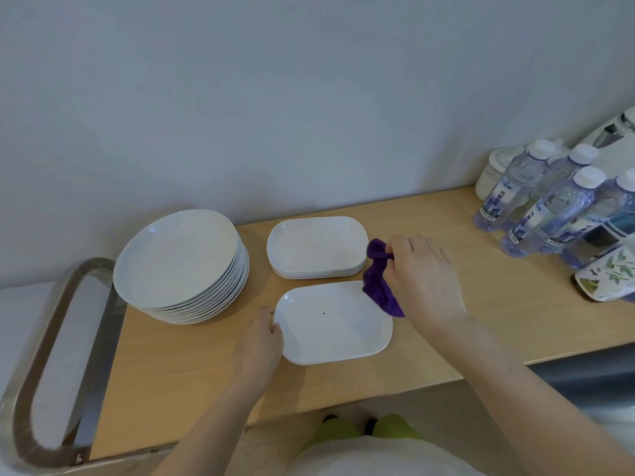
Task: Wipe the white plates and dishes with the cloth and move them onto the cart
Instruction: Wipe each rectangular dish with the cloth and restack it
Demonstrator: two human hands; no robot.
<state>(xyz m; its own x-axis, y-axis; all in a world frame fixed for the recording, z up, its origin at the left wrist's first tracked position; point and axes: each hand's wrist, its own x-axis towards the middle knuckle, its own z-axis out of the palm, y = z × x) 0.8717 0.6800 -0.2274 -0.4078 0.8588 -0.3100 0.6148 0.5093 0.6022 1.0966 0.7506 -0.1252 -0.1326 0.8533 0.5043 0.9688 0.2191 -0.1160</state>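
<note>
White dish [333,324] lies between hands: left hand [261,341] grips its rim, right hand [422,273] clutches cloth [379,280] (purple).

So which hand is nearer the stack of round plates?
Left. The left hand holds the single rectangular dish, just right of the round plates; the right hand grips the purple cloth beyond that dish.
</note>
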